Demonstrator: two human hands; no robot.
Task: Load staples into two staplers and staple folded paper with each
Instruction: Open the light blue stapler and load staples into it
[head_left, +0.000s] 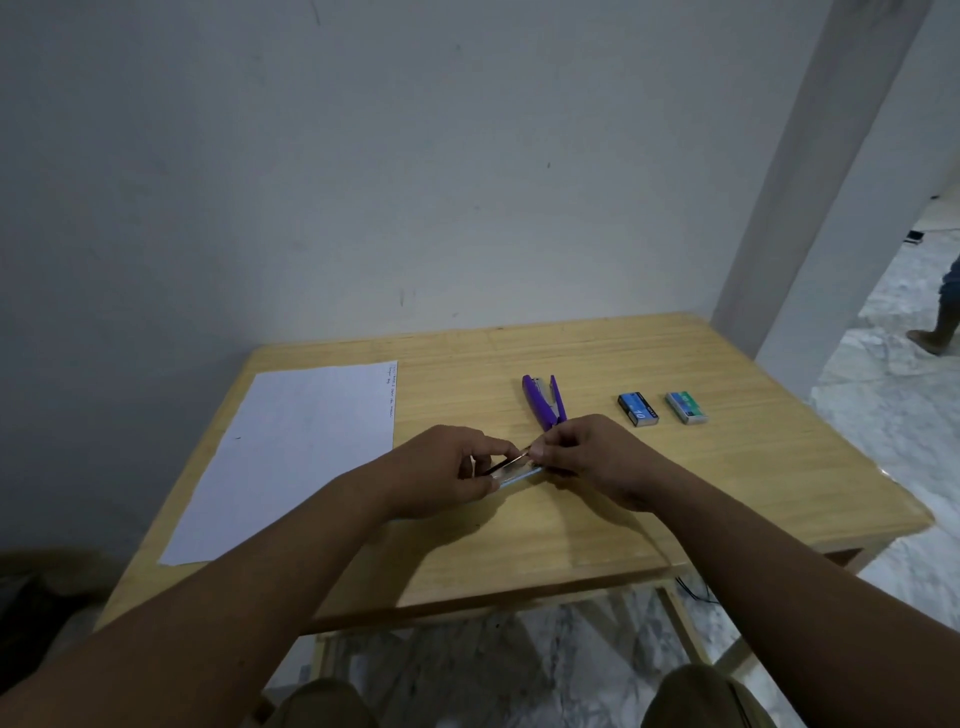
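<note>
Over the middle of the wooden table (727, 467) both hands hold a small pale-blue stapler (517, 474). My left hand (447, 470) grips its left end, and my right hand (592, 460) pinches its right end, where a thin metal part sticks up. A purple stapler (543, 402) lies just behind my right hand, opened in a V. Two small staple boxes lie to the right: a dark blue one (638, 409) and a teal one (687, 407). A white sheet of paper (291, 452) lies flat on the table's left side.
The table stands against a white wall, with a pillar (810, 182) at its back right corner. Marble floor lies to the right, where another person's leg (943, 317) shows at the frame's edge. My knees show below the table's front edge.
</note>
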